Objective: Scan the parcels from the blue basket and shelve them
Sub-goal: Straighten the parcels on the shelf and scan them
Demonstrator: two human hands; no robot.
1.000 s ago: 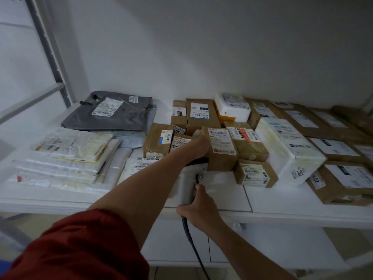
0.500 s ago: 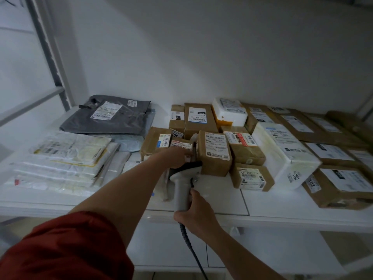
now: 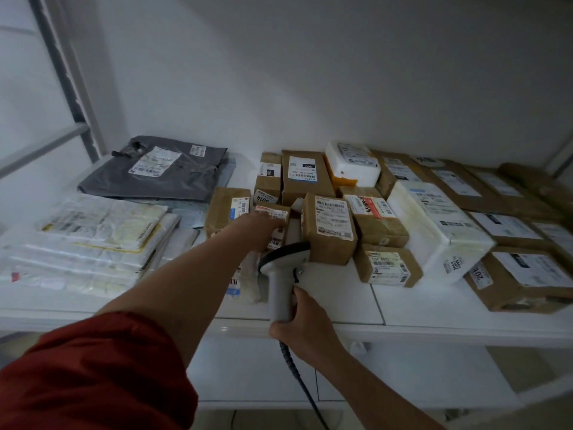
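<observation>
A white shelf (image 3: 335, 293) runs across the middle of the frame and holds every parcel in sight. At its left end lies a stack of flat clear and white bags (image 3: 93, 243). Behind the stack, toward the upper left, a grey mailer bag (image 3: 173, 178) lies flat with its label up. From the centre to the right edge the shelf is packed with cartons that touch one another. A tall brown box (image 3: 330, 234) stands with its label toward the camera, and a box with a red-banded label (image 3: 376, 223) sits just right of it. A low brown box (image 3: 387, 265) is in front of that one, and a long white parcel (image 3: 434, 225) slants toward the lower right. At the back a white foam box (image 3: 353, 164) rests on other cartons, and a large brown carton (image 3: 527, 277) fills the right edge. The left hand (image 3: 259, 226), its arm coming out of a red sleeve (image 3: 93, 373), reaches into the centre and lies on a small brown box (image 3: 273, 212) wedged just left of the tall one. Its fingers lie across the box's front, but whether they clasp it cannot be told. The right hand (image 3: 299, 324), at lower centre, is wrapped around the handle of a grey scanner (image 3: 280, 274). The scanner's head points at the cartons, right against the tall brown box. Its cable (image 3: 297, 377) hangs down past the shelf edge.
</observation>
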